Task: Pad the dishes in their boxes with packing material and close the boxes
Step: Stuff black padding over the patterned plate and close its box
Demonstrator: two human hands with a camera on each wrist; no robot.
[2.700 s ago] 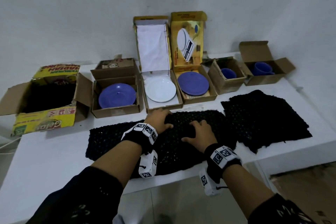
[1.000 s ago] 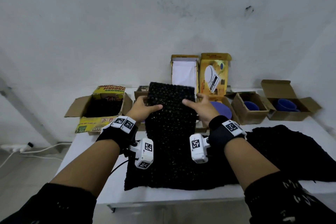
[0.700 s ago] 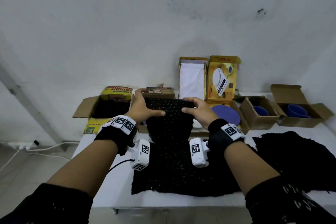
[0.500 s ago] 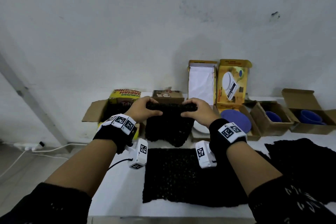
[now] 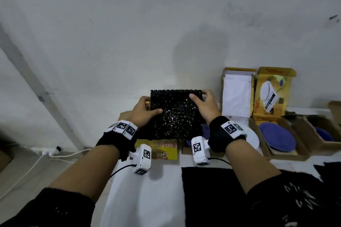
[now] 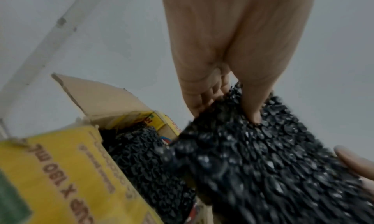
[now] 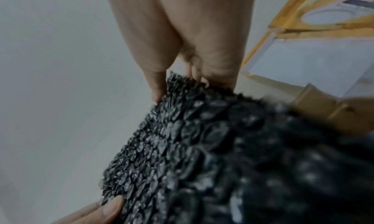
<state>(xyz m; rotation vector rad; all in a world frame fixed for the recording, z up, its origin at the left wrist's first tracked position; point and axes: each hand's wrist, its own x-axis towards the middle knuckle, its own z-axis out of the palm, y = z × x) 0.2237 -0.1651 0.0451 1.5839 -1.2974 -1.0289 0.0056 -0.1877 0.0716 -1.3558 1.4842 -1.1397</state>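
One folded sheet of black bubble wrap [image 5: 175, 114] is held upright above the yellow carton [image 5: 158, 150], more black wrap inside that carton. The left hand [image 5: 143, 113] pinches its left edge and the right hand [image 5: 204, 106] its upper right corner, thumbs in front. Right of the carton: one white plate [image 5: 253, 139] and one blue plate [image 5: 276, 139], each boxed. Two black sheets [image 5: 208, 190] lie nearer, on the table [image 5: 145, 195].

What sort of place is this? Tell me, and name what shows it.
Probably a makeshift packing station in a bare room: open cardboard boxes holding plates, black bubble-wrap sheets spread on a white table, and plain white walls.
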